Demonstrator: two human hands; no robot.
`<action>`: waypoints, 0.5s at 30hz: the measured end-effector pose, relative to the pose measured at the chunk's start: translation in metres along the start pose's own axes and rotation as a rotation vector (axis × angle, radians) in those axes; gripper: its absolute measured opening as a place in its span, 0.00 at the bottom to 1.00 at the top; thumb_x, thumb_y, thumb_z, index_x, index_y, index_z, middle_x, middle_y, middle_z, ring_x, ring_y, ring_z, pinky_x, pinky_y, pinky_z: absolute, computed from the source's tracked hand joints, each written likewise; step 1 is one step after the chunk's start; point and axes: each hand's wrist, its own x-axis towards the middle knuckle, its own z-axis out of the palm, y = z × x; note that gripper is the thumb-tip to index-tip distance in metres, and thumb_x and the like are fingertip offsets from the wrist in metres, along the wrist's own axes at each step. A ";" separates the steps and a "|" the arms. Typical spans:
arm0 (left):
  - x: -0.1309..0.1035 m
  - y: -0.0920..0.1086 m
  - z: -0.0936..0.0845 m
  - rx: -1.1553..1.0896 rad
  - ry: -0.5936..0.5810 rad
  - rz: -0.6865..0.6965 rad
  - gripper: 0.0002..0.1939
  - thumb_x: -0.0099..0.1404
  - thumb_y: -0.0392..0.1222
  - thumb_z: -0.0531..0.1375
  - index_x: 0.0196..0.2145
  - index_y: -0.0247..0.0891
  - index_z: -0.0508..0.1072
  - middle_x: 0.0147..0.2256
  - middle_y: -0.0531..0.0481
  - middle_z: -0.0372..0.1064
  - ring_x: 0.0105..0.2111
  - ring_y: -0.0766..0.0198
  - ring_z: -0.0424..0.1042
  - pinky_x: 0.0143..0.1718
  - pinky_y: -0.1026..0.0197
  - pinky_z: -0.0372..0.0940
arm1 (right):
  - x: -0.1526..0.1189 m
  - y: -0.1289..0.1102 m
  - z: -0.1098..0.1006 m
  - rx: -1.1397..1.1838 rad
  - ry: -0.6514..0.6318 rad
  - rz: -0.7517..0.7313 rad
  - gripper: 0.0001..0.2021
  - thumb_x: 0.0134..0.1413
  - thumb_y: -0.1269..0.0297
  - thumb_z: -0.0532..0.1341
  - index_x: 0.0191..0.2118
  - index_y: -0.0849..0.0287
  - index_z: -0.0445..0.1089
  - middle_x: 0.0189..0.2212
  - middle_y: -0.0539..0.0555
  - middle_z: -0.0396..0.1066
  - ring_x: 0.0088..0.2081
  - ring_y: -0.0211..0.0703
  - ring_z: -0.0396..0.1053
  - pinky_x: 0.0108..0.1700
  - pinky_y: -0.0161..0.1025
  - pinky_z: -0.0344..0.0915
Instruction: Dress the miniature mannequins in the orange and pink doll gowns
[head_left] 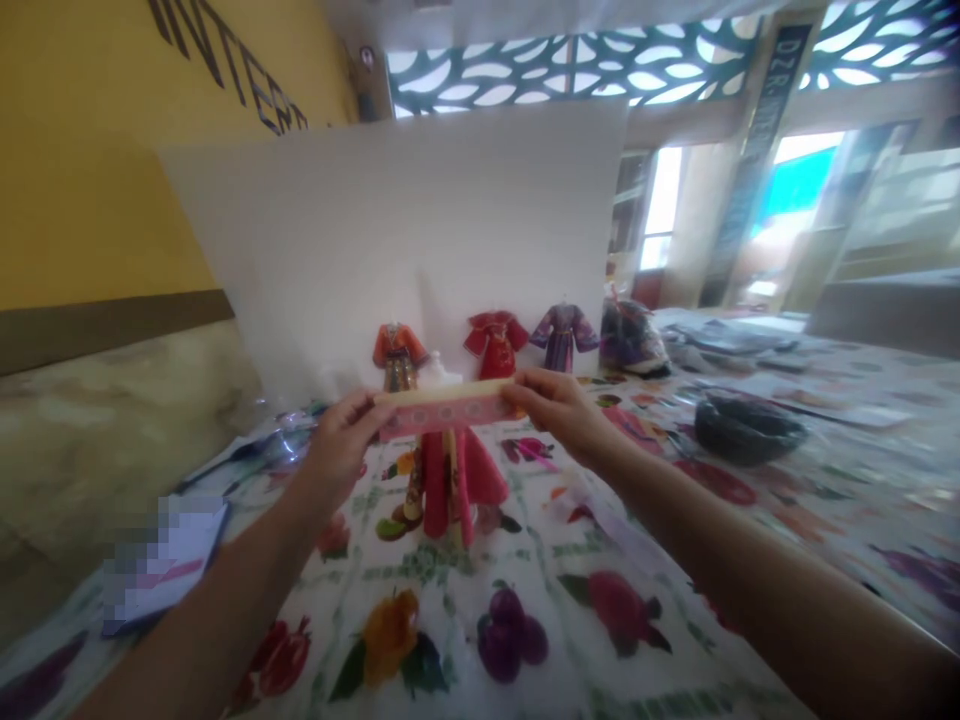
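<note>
L hand [346, 432] & R hand [559, 410] pinching pink strip [450, 408]; yellow wall [97, 180] w/ "INTER…", pillar sign [766, 115] "DZR".

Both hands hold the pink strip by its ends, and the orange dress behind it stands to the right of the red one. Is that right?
Not quite: the head view shows the orange dress standing to the left of the red one. The rest is right: the left hand and right hand hold the pink strip by its ends.
</note>
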 end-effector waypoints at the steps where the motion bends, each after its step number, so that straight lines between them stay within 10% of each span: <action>1: 0.002 -0.002 0.000 -0.021 0.006 0.004 0.08 0.54 0.40 0.69 0.26 0.35 0.75 0.24 0.56 0.68 0.26 0.70 0.65 0.29 0.70 0.61 | 0.003 0.001 0.001 0.005 0.005 -0.003 0.17 0.59 0.52 0.60 0.26 0.59 0.66 0.18 0.45 0.54 0.20 0.32 0.48 0.23 0.36 0.42; 15: 0.020 -0.027 0.011 -0.275 -0.034 -0.067 0.10 0.54 0.41 0.68 0.25 0.34 0.72 0.25 0.54 0.70 0.28 0.68 0.67 0.32 0.66 0.63 | 0.020 0.021 0.022 -0.020 0.013 0.055 0.16 0.56 0.52 0.60 0.24 0.58 0.64 0.17 0.44 0.53 0.21 0.33 0.49 0.24 0.36 0.43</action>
